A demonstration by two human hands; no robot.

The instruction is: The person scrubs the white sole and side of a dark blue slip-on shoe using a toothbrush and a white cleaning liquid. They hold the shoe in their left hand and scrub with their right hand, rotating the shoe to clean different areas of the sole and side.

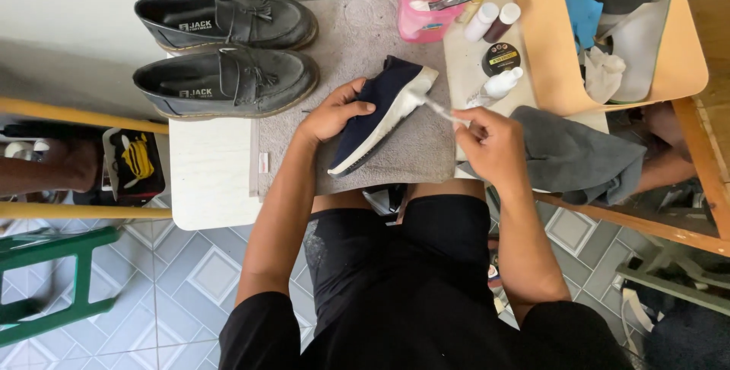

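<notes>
Item: left hand (332, 115), fingers curled over the upper of a navy knit shoe (380, 111), thumb on the near side, gripping it and tilting it on its side so the white sole (389, 117) faces the right hand. Item: right hand (490, 142), fingers pressed together and pinching the handle of a small white brush (432, 104), whose head touches the white sole near the shoe's far end. Location of shoe: on a grey towel (346, 35) spread over a small white table (209, 176), directly in front of the seated person's lap, black shorts below. Item: pair of black tasselled loafers (224, 50), side by side at the far left of the table, partly on the towel, well apart from the hands. Item: pink plastic cup (426, 5) holding a brush and a pink handle, at the far edge beyond the shoe. Item: two small capped bottles (493, 22), a round black tin (501, 58) and a white squeeze bottle (498, 85), just beyond the right hand. Item: dark grey cloth (578, 153), crumpled, just beside the right hand. Item: tan plastic bin (608, 35) with rags, far right. Item: green stool (53, 279) on the tiled floor, left.
</notes>
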